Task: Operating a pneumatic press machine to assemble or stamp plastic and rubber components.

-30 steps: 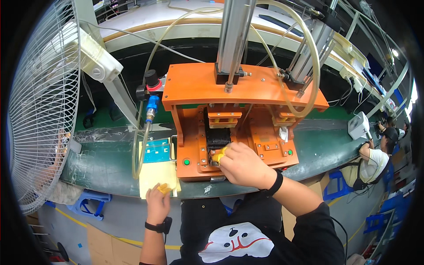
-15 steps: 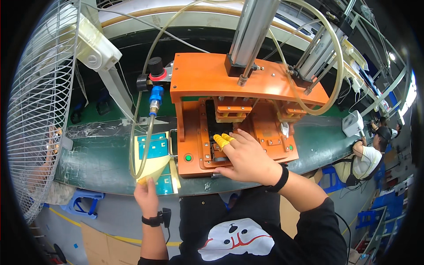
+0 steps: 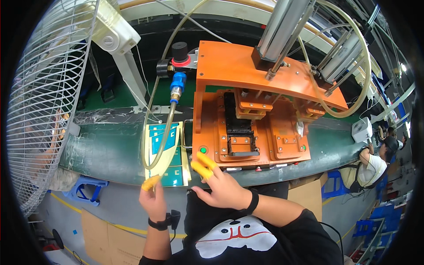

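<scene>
My left hand (image 3: 153, 201), with yellow finger cots on its fingertips, pinches the lower corner of a pale yellow backing sheet (image 3: 167, 164). The corner is curled up, and teal adhesive pieces (image 3: 173, 176) show on and beside the sheet. My right hand (image 3: 223, 190) is in front of the orange press (image 3: 269, 62), its two cot-covered fingers stretched out to the left and its thumb apart. Nothing shows in it. In the left nest of the press lies a long black part (image 3: 238, 121), below the pressing block (image 3: 254, 106).
An air regulator (image 3: 180, 53) with a blue fitting and a clear hose (image 3: 168, 132) hangs over the sheet. A wire fan guard (image 3: 53, 88) stands at the left. Two cylinders (image 3: 282, 35) top the press. Another person (image 3: 373, 163) sits far right along the green bench (image 3: 106, 150).
My right hand has drawn back from the black part in the press, toward me and to the left. My left hand stays at the sheet's corner. The whole view has shifted slightly.
</scene>
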`<act>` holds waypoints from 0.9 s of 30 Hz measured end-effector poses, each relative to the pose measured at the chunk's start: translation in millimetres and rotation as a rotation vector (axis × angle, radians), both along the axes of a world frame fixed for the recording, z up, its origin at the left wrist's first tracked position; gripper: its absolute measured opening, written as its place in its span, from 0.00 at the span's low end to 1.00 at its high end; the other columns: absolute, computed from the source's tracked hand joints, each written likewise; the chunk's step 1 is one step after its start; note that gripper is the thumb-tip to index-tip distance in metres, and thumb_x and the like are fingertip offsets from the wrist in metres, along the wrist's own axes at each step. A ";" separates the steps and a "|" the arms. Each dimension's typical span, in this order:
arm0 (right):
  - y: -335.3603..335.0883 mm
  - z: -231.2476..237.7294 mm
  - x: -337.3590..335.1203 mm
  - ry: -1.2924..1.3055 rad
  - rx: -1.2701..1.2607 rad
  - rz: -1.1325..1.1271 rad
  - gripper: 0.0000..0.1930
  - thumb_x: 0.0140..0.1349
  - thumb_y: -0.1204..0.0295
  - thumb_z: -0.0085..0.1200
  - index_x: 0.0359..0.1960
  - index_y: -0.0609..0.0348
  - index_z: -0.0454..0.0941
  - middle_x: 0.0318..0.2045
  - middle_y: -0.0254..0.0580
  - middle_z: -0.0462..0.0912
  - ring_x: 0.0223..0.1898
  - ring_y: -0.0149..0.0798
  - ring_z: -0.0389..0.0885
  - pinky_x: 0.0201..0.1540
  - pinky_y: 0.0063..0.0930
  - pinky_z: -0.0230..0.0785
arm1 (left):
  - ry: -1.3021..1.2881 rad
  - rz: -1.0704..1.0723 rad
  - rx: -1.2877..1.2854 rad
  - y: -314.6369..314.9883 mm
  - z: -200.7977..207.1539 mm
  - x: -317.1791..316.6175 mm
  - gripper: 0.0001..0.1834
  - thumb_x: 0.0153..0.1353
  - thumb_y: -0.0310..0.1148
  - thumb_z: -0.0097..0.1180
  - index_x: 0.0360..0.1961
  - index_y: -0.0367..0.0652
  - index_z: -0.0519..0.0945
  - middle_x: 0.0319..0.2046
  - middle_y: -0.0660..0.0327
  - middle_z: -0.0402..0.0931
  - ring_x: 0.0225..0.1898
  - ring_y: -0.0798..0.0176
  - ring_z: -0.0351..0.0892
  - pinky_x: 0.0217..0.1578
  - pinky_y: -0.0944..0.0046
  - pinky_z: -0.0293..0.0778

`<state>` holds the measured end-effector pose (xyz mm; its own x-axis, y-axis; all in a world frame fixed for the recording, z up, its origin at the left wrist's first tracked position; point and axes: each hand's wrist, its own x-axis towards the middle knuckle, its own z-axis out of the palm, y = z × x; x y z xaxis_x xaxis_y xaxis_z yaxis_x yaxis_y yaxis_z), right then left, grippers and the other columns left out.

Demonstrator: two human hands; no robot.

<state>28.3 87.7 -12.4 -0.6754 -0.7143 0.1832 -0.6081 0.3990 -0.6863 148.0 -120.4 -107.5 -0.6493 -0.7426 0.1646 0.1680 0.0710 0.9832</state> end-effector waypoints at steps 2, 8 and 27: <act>7.5 -22.3 10.3 0.114 -0.310 0.150 0.35 0.63 0.63 0.68 0.69 0.62 0.67 0.59 0.58 0.76 0.37 0.40 0.86 0.41 0.30 0.80 | -0.044 -0.051 -0.050 7.4 7.4 9.4 0.09 0.67 0.18 0.58 0.48 0.33 0.81 0.47 0.55 0.83 0.50 0.62 0.81 0.57 0.63 0.73; -15.8 -74.9 12.6 -1.502 -0.360 -0.060 0.21 0.77 0.61 0.54 0.64 0.59 0.72 0.53 0.38 0.83 0.53 0.32 0.83 0.55 0.30 0.77 | -0.178 -0.301 -0.553 50.7 55.9 31.6 0.08 0.59 0.23 0.66 0.41 0.39 0.85 0.37 0.51 0.84 0.40 0.46 0.85 0.43 0.57 0.79; 59.8 -17.1 36.7 -0.079 -0.179 0.016 0.06 0.63 0.75 0.60 0.40 0.61 0.81 0.29 0.52 0.81 0.32 0.58 0.82 0.34 0.47 0.75 | -0.063 -0.370 -0.604 87.1 77.2 -2.8 0.10 0.62 0.20 0.65 0.45 0.34 0.85 0.43 0.51 0.86 0.41 0.51 0.87 0.47 0.60 0.80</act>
